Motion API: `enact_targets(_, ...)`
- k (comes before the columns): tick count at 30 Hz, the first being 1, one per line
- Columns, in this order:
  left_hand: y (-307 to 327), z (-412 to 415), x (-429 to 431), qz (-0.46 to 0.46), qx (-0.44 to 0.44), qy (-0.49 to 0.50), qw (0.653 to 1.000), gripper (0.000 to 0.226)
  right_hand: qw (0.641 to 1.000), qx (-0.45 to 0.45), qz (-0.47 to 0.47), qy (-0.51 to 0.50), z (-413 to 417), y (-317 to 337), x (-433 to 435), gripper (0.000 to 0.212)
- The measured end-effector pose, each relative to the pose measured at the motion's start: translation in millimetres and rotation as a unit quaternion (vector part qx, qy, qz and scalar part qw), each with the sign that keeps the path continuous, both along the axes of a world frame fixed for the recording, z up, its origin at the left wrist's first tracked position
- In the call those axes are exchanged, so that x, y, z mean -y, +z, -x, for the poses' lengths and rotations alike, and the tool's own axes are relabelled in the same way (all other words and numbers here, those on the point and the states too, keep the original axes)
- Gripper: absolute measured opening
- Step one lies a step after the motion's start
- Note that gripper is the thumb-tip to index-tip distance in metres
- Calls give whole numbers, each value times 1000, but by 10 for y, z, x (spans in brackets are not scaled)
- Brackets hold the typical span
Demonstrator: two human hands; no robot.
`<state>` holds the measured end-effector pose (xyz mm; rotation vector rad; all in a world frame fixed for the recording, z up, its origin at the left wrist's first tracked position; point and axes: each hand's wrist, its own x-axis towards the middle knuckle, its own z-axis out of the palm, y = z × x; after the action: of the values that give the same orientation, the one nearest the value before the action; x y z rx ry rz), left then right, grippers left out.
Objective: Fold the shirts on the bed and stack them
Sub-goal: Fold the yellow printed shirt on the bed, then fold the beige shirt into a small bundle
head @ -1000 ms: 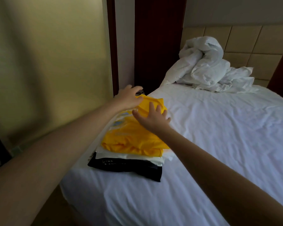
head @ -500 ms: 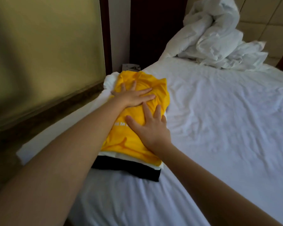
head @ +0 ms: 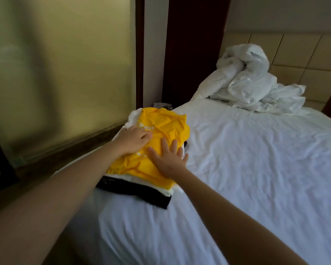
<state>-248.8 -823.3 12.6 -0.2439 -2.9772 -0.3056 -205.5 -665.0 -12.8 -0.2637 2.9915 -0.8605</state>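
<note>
Stack sits centre-left of frame at the left edge of the white-sheeted bed (head: 256,169): folded yellow fabric shirt (head: 166,123) on top, folded white shirt (head: 167,190) under it, folded black shirt (head: 141,195) at the bottom. Right hand (head: 168,159) lies flat on the yellow shirt, fingers straight and spread, gripping nothing. Left hand (head: 133,139) rests on its left side, fingers bent; cannot tell if they pinch fabric. Crumpled white duvet (head: 252,83) upper right.

We are seeing only the edges of the white shirt (head: 165,190) and black shirt (head: 141,196), the yellow shirt (head: 166,127) covering them; its print is blurring past reading.
</note>
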Motion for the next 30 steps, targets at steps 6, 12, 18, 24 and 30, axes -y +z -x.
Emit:
enact_targets(6,4,-642,-429,24,64,63,996,56,996,-82,-35,25,-435,152,-578,59)
enact_targets(12,106,-1189,-1483,-24,102,-82,991,44,982,-157,-105,-21,-1090,137,-1466,50)
enact_targets(18,93,-1544,-2474,-31,117,-200,972,38,975,-177,-110,-82,-1817,64,-2492,44)
enact_targets(24,-83,-2019,-3537,-84,114,-300,943,32,965,-178,-67,-180,-2532,-57,-3491,36)
enact_targets(30,-349,-2605,-4820,-126,126,-395,901,29,937,-175,-45,-300,-3340,-244,-4435,26)
